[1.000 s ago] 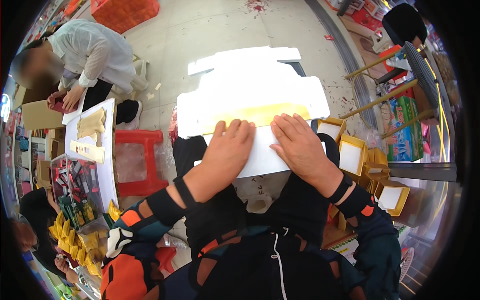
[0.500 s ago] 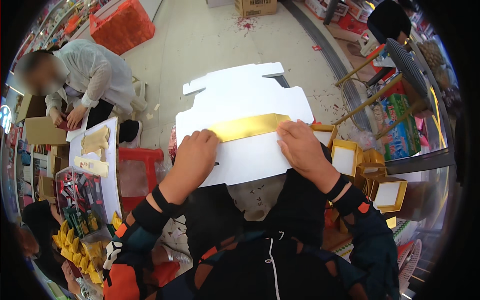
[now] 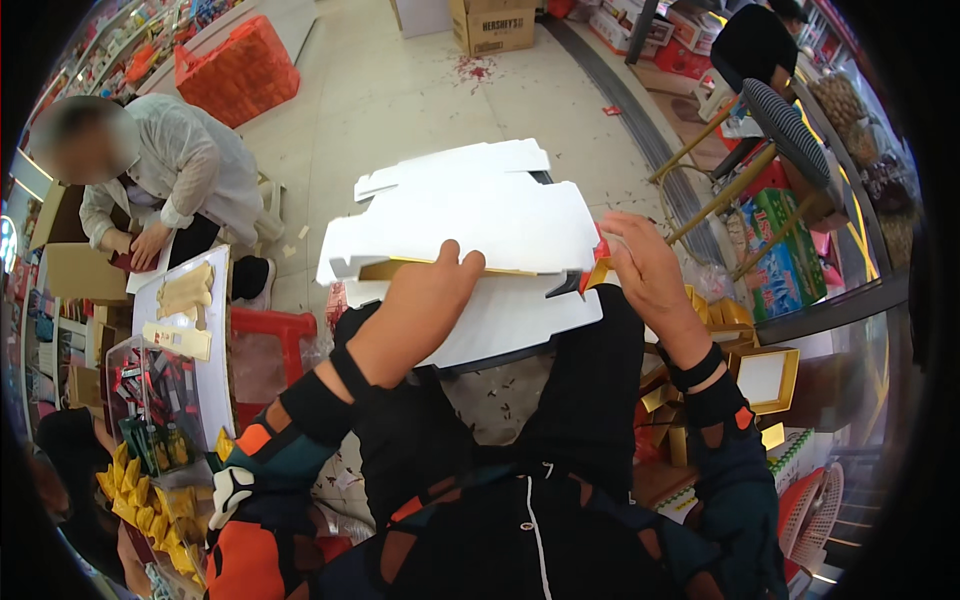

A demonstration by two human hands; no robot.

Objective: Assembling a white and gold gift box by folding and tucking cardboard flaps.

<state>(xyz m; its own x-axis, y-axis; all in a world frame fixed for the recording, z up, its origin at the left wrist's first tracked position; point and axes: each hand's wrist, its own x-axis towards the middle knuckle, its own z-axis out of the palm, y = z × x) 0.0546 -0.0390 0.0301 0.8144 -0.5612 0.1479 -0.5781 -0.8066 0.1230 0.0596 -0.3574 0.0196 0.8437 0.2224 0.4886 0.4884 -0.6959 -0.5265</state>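
Note:
A white cardboard box blank (image 3: 455, 215) with cut flaps lies across my lap in several layers. A fold runs across it, and a narrow gold strip (image 3: 385, 269) shows along that fold. My left hand (image 3: 425, 305) is closed on the blank at the fold, its fingertips at the raised edge; part of its grip is hidden. Off the blank's right side, my right hand (image 3: 648, 275) is lifted with fingers stretched out, holding nothing. Beneath the blank a dark flat edge (image 3: 500, 356) peeks out.
Gold boxes with white insides (image 3: 765, 380) are piled at my right. To my left stand a red stool (image 3: 298, 325) and a white-topped table (image 3: 222, 375). Another person (image 3: 190, 150) sits at the far left. A cardboard carton (image 3: 492, 25) stands far ahead.
The blank's far part has folded up and toward me, covering most of the gold strip. My left hand has shifted right along the fold; my right hand has left the blank.

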